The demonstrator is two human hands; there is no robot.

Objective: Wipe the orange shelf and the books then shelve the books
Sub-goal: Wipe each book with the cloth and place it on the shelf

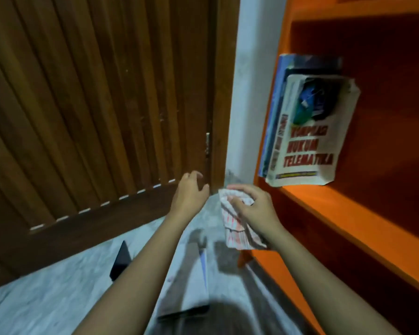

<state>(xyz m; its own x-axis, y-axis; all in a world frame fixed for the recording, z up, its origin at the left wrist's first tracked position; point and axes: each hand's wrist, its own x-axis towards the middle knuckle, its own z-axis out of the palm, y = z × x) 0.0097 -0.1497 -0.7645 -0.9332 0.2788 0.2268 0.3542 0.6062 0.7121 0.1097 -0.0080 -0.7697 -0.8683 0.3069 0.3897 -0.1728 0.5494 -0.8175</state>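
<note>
The orange shelf (329,204) fills the right side. Two or three books stand at its left end; the front one is a white book (310,141) with red lettering, leaning against a blue book (277,97). My right hand (254,209) is shut on a white cloth with red stripes (235,228), just left of the shelf's lower edge and below the books. My left hand (190,195) hovers in front of the door with fingers apart, holding nothing. More books (191,279) lie on the floor beneath my arms, partly hidden.
A brown slatted wooden door (94,117) covers the left half, with a white wall strip (247,93) between it and the shelf. A dark flat object (121,261) lies on the pale marbled floor (46,303).
</note>
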